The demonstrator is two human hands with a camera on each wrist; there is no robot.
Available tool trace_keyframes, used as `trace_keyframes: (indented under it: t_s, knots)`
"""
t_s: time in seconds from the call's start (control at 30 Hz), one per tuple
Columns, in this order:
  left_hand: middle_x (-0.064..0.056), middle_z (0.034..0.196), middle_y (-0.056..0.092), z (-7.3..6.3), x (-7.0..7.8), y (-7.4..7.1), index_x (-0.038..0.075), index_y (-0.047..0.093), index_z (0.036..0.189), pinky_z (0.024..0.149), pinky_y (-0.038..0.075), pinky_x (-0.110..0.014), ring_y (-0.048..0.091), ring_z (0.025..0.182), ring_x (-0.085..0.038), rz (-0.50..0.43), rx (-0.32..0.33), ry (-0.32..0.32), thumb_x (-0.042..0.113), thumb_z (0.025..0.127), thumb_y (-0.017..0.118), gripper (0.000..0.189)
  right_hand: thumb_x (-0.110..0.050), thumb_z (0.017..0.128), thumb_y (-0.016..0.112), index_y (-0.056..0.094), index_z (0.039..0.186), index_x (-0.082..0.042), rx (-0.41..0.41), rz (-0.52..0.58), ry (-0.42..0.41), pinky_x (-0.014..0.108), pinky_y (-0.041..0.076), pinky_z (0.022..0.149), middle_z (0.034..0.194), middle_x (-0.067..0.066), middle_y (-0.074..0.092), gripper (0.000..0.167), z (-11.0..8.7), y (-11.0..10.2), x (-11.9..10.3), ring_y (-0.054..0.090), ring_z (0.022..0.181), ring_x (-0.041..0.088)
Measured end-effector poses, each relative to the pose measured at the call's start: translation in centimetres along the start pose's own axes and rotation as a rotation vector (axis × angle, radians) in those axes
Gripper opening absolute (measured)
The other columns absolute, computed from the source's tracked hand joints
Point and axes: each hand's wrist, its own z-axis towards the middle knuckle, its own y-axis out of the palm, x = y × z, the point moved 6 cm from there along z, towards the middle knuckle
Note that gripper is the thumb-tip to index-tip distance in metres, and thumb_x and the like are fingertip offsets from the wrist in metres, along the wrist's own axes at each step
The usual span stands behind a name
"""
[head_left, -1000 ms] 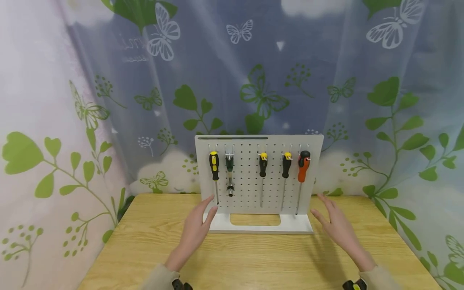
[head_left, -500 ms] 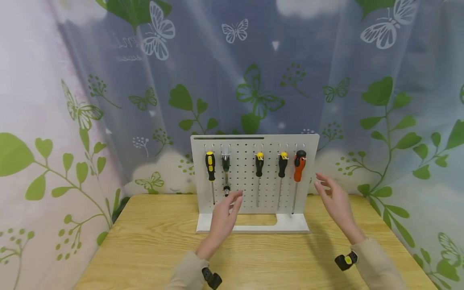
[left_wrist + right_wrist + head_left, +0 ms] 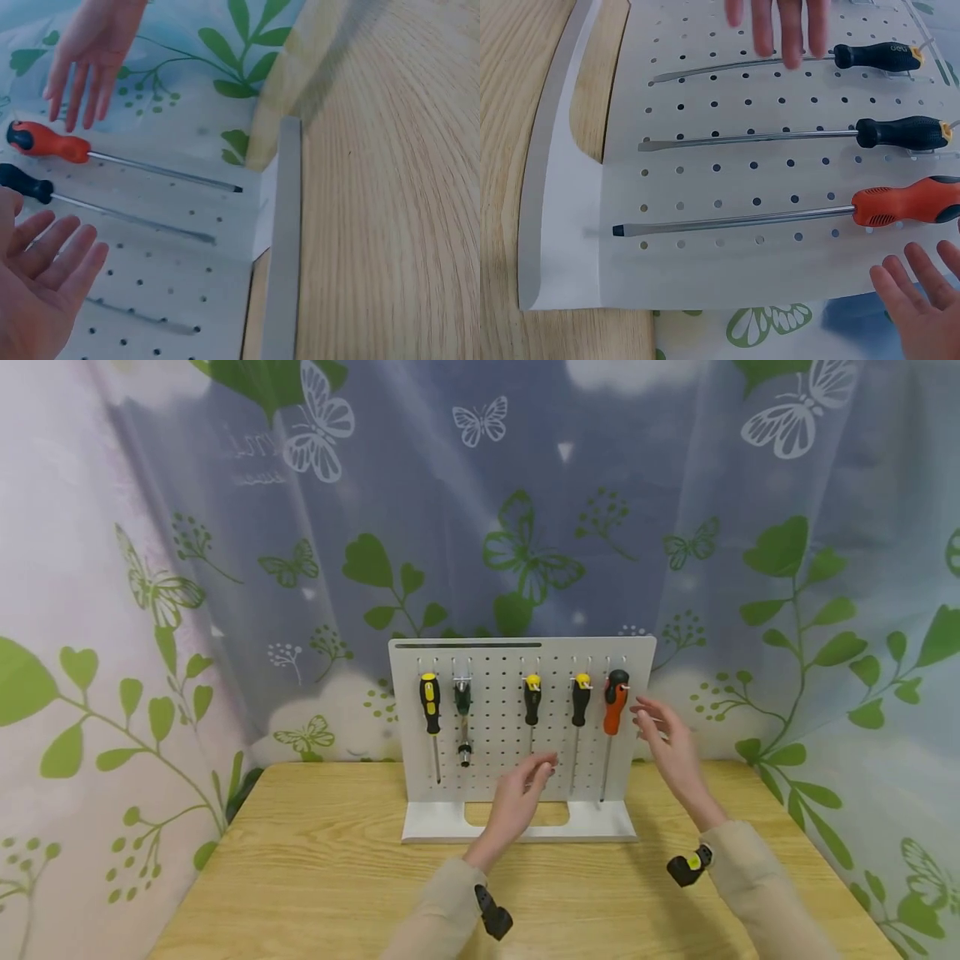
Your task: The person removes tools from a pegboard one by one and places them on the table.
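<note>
A white pegboard (image 3: 495, 743) stands on the table, with several tools hanging by their handles. At its right end hangs a red and black screwdriver (image 3: 615, 703); my right hand (image 3: 671, 752) is beside its handle, fingers loosely bent and holding nothing. My left hand (image 3: 517, 802) is in front of the board's lower middle, below a black and yellow screwdriver (image 3: 532, 700), its fingers relaxed around nothing. Between those two hangs another black and yellow screwdriver (image 3: 581, 700). In the right wrist view, the red screwdriver (image 3: 904, 205) lies close above my right fingers (image 3: 907, 281).
On the board's left side hang a yellow and black screwdriver (image 3: 430, 703) and a dark green-handled tool with a socket-like end (image 3: 462, 718). The board's base (image 3: 442, 820) rests on the wooden table (image 3: 330, 868). A patterned curtain (image 3: 420, 510) hangs behind.
My left hand has moved right across the board's front, from its left edge to past the middle. My right hand has risen and come closer to the red screwdriver's handle.
</note>
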Motion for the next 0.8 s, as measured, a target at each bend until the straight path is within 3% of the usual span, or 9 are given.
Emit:
trace_keyframes:
  t_s: [0.13, 0.37, 0.6, 0.8]
  knots:
    - [-0.009, 0.134, 0.066, 0.8, -0.7, 2.3, 0.004, 0.061, 0.136, 0.100, 0.055, -0.034, 0.065, 0.120, -0.025, 0.021, -0.032, -0.010, 0.028, 0.110, 0.044, 0.039, -0.013, 0.109, 0.047, 0.046, 0.145, 0.008, 0.003, 0.094, 0.034, 0.010, 0.053, 0.085, 0.134, 0.033, 0.057, 0.042, 0.6, 0.2, 0.5, 0.060, 0.101, -0.003]
    - [-0.013, 0.138, 0.062, 2.2, -1.0, 5.3, 0.000, 0.057, 0.139, 0.102, 0.054, -0.034, 0.063, 0.122, -0.029, 0.031, -0.054, -0.008, 0.022, 0.111, 0.043, 0.039, -0.023, 0.110, 0.046, 0.044, 0.146, 0.007, -0.027, 0.192, 0.108, 0.017, 0.055, 0.089, 0.136, 0.032, 0.054, 0.047, 1.1, 1.0, 0.9, 0.060, 0.102, -0.002]
    - [-0.015, 0.142, 0.059, 3.3, -1.6, 7.5, -0.001, 0.054, 0.143, 0.107, 0.050, -0.037, 0.058, 0.129, -0.030, 0.015, -0.082, -0.102, 0.018, 0.110, 0.042, 0.039, -0.027, 0.109, 0.046, 0.044, 0.144, 0.009, -0.041, 0.258, 0.162, 0.021, 0.058, 0.087, 0.124, 0.011, 0.059, 0.050, 1.2, 1.5, 1.4, 0.062, 0.101, 0.001]
    - [-0.015, 0.146, 0.056, 3.9, -1.5, 8.7, -0.002, 0.052, 0.144, 0.110, 0.047, -0.039, 0.055, 0.133, -0.030, 0.028, -0.105, -0.109, 0.014, 0.110, 0.041, 0.039, -0.028, 0.110, 0.045, 0.042, 0.146, 0.007, -0.059, 0.269, 0.217, 0.022, 0.058, 0.088, 0.132, 0.025, 0.054, 0.051, 1.3, 2.0, 1.6, 0.059, 0.101, 0.000]
